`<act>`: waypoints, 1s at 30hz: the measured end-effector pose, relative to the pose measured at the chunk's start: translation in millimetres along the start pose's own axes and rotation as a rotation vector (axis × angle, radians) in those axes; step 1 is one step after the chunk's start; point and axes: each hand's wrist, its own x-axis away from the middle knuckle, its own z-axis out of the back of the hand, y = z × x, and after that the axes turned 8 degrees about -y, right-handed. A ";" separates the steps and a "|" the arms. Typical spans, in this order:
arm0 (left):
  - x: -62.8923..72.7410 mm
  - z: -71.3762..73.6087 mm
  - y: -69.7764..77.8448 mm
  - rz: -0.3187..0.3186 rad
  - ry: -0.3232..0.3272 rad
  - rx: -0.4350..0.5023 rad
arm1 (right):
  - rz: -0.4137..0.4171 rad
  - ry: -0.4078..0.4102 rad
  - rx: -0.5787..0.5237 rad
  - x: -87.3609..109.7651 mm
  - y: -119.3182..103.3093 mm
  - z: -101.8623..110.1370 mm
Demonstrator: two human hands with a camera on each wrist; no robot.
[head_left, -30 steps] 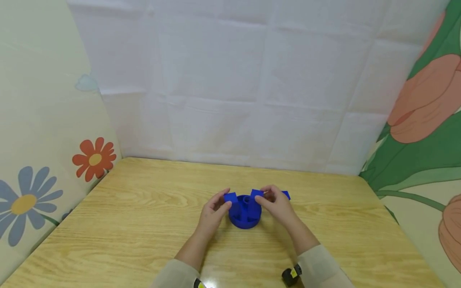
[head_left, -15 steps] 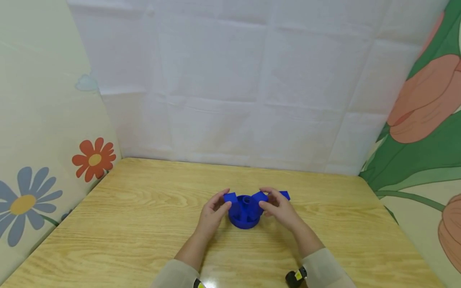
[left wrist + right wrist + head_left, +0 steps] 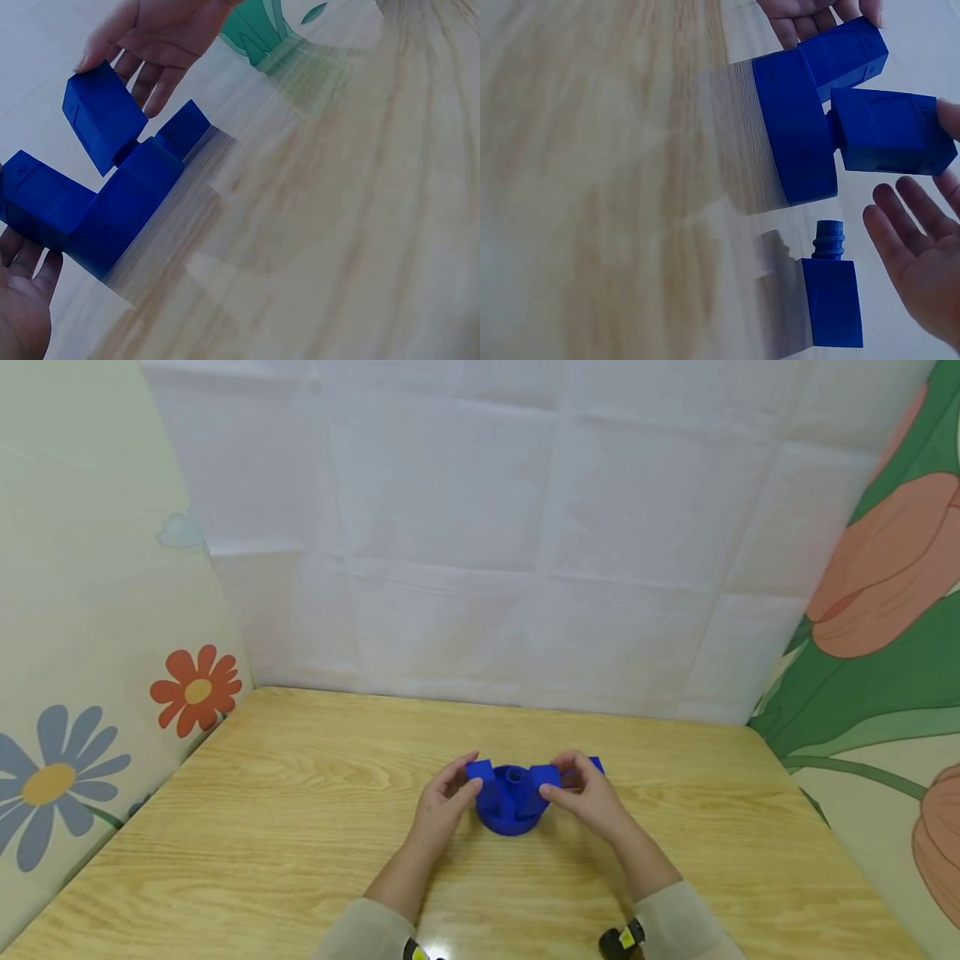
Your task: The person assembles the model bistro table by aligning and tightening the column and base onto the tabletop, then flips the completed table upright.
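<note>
A round blue base (image 3: 508, 827) with a central hub stands on the table between both hands. My left hand (image 3: 441, 802) holds a blue rectangular block (image 3: 480, 771) between thumb and fingers at the base's left side. Pinched by my right hand (image 3: 592, 802) is a similar blue block (image 3: 545, 774), tilted outward at the right side. In the right wrist view that tilted block (image 3: 889, 133) shows a short neck reaching the base, its lower end hidden. Beyond the right hand, another blue block (image 3: 832, 304) lies on the table, its threaded stem (image 3: 829, 240) exposed.
The wood-grain table (image 3: 300, 827) backs onto a hanging white cloth (image 3: 450, 527). Flower-patterned panels stand along its left and right sides. A black wrist camera (image 3: 617, 942) hangs beside the right sleeve (image 3: 678, 918).
My right hand has shifted slightly right, and its block has turned and moved outward from the hub. The left hand and its block have stayed in place.
</note>
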 end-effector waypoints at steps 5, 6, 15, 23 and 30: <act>-0.8 0.1 -1.0 0.012 0.007 -0.001 | 0.074 -0.018 -0.015 4.6 2.4 3.2; -1.0 0.0 -0.9 0.012 0.008 0.002 | 0.086 -0.024 -0.033 6.0 2.3 4.0; -1.8 -0.5 -0.8 0.005 0.012 0.013 | 0.124 -0.080 -0.013 13.1 2.3 8.1; -1.5 0.6 0.7 0.028 0.010 0.009 | 0.117 -0.149 0.106 12.3 0.8 3.2; -1.8 0.4 -0.8 0.016 0.006 0.004 | 0.073 -0.093 0.111 10.1 -4.9 -3.9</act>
